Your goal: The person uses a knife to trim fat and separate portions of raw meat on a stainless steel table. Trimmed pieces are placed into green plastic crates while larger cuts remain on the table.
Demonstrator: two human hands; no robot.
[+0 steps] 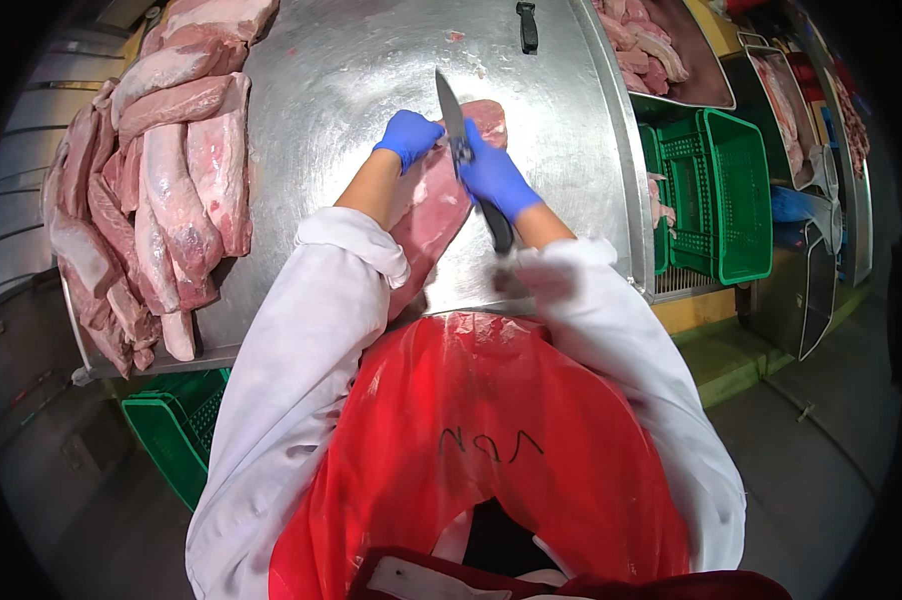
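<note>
A long slab of pale pink raw meat [439,215] lies slanted on the steel table in front of me, its near end at my apron. My left hand [409,138], in a blue glove, has its fingers curled on the slab's upper left edge. Gloved in blue too, my right hand [499,180] grips a knife [451,108] over the slab. The blade points away from me, and the black handle sticks out below my palm. Whether the edge touches the meat is hard to see.
Stacked long cuts of meat [171,190] cover the table's left side. A black-handled tool [528,28] lies at the far edge. To the right are a green crate [741,200] and a metal tub [706,60] of meat pieces. Another green crate [166,425] stands below left.
</note>
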